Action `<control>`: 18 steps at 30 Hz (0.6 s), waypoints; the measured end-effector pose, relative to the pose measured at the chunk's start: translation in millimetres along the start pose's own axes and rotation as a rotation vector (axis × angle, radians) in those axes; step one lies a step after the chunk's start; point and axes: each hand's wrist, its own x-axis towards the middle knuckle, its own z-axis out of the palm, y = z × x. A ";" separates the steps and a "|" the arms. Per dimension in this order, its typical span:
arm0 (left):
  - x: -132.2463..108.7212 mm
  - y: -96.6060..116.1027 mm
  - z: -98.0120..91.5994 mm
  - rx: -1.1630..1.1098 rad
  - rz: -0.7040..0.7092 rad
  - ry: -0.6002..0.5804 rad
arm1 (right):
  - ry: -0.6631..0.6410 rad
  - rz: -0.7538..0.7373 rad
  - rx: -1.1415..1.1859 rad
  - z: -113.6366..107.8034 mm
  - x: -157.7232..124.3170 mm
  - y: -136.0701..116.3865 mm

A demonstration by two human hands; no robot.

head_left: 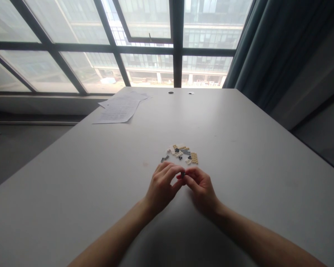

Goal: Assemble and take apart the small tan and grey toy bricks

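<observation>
My left hand (163, 185) and my right hand (202, 187) meet over the white table (239, 148), fingertips pinched together. Between them sits a tiny dark piece (183, 174), gripped by both hands; its shape is too small to make out. Just beyond the fingers lies a small pile of tan, grey and white building-block pieces (182, 153), with one small grey piece (164, 158) a little apart on the left of the pile.
Printed paper sheets (121, 107) lie at the table's far left edge. Two cable holes (171, 92) sit near the far edge. A large window (114, 44) runs behind the table, with a dark curtain (267, 48) on the right.
</observation>
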 end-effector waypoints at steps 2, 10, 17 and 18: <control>-0.3 -0.5 0.5 0.004 0.008 -0.014 | 0.049 -0.009 -0.012 -0.2 -0.7 0.5; -1.4 0.5 -1.8 -0.023 -0.012 0.017 | 0.235 -0.052 -0.046 -0.8 1.5 -0.7; -2.8 4.0 0.2 -0.022 0.044 -0.029 | 0.169 -0.086 -0.147 -0.3 0.7 -1.1; -3.1 3.9 0.6 -0.018 0.055 -0.040 | 0.155 -0.093 -0.183 -0.5 0.2 -1.7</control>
